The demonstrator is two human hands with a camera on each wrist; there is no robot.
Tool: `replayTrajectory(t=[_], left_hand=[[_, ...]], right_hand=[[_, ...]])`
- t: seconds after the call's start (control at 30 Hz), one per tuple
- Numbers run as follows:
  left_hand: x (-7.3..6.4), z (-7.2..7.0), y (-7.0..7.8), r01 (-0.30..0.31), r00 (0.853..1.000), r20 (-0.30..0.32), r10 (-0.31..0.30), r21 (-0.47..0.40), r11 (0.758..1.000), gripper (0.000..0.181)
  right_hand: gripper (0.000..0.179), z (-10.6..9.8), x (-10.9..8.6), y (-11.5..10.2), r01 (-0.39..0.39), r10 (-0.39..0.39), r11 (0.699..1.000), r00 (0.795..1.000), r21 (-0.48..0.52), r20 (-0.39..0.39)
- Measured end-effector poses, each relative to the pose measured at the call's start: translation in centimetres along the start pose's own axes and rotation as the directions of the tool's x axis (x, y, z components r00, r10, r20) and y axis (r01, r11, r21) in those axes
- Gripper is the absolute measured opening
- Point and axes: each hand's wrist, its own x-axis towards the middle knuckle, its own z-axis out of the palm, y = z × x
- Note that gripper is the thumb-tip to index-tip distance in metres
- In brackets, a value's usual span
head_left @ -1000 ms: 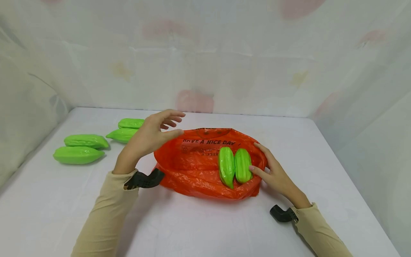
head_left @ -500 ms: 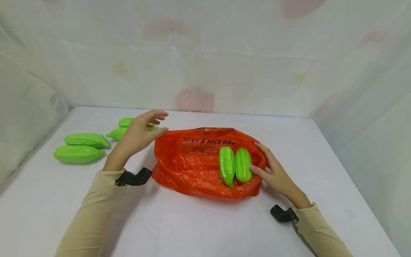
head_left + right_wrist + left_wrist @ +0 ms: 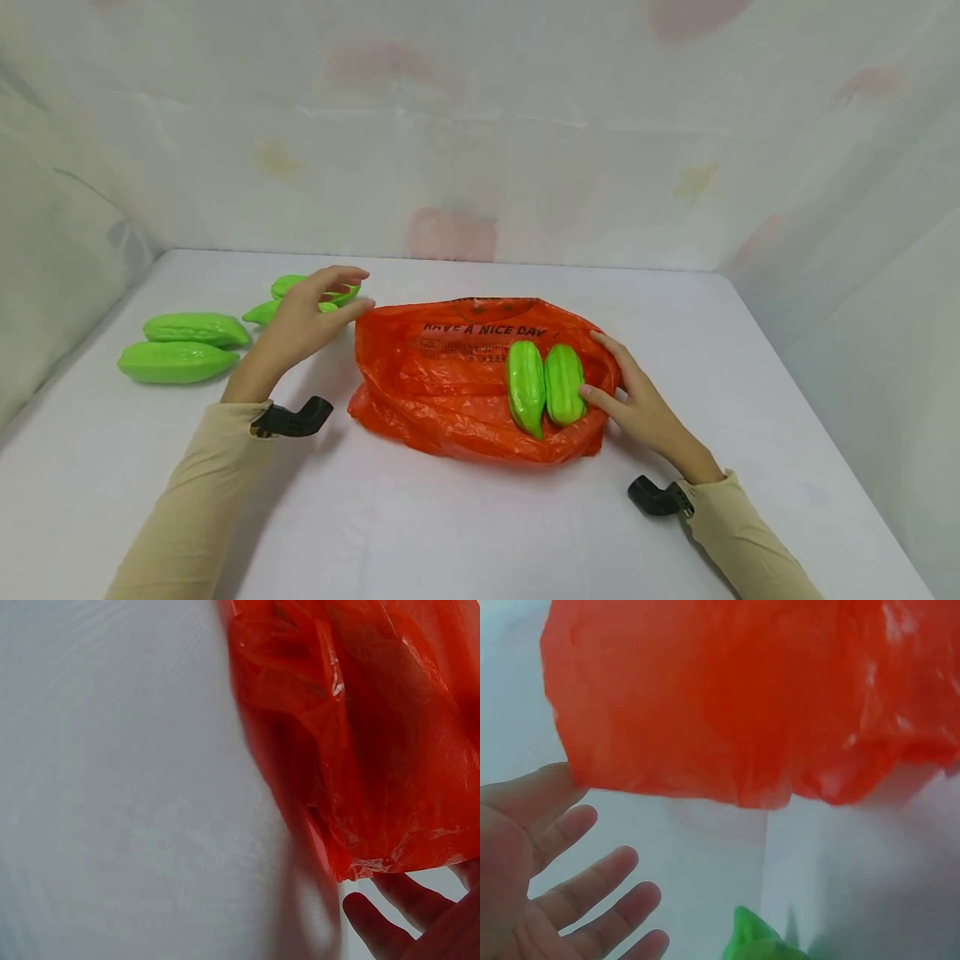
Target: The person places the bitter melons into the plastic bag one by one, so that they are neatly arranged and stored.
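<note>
A red plastic bag lies with its mouth spread, lettering printed on its inner back wall. Two bright green bitter melons, a pointed one and a blunter one, rest side by side in its right half. My right hand grips the bag's right side, thumb inside by the blunter melon and fingers outside. My left hand hovers at the bag's left corner, fingers spread; its thumb tip overlaps the red edge in the left wrist view. Behind this hand, two melons are partly hidden.
Further left on the white table lie two more bitter melons, a back one and a front one. A pale patterned cloth rises behind the table. Black curved mounts sit at both wrists, the right one near the tabletop.
My left hand has moved left and slightly down, away from over the bag's mouth toward the rear melons. The right hand and the two melons in the bag have stayed put.
</note>
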Motion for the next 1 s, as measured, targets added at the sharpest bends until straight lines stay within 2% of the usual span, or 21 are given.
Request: replayTrajectory(t=[0.1,0.27,0.37,0.57,1.0], left_hand=[[0.0,-0.1,-0.5,-0.017,0.999,-0.028,0.017,0.001,1.0,0.049],[0.1,-0.2,-1.5,-0.071,0.991,-0.111,0.075,0.039,0.997,0.042],[0.0,-0.5,-2.2,-0.068,0.988,-0.137,0.076,0.068,0.995,0.041],[-0.2,-1.3,-3.2,-0.003,0.993,-0.116,0.015,0.104,0.995,0.046],[-0.5,-2.6,-5.2,0.061,0.998,-0.036,-0.055,0.175,0.983,0.055]], right_hand=[[0.072,0.0,0.0,0.0,-0.002,0.002,1.0,1.0,-0.001,0.0],[0.072,0.0,0.0,-0.1,0.0,0.0,1.0,1.0,-0.005,-0.003],[0.072,0.0,0.0,-0.2,0.0,0.0,1.0,1.0,0.003,0.002],[0.073,0.0,-0.1,-0.3,-0.005,0.005,1.0,1.0,0.002,0.0],[0.073,0.0,0.0,-0.3,-0.005,0.005,1.0,1.0,0.006,0.007]])
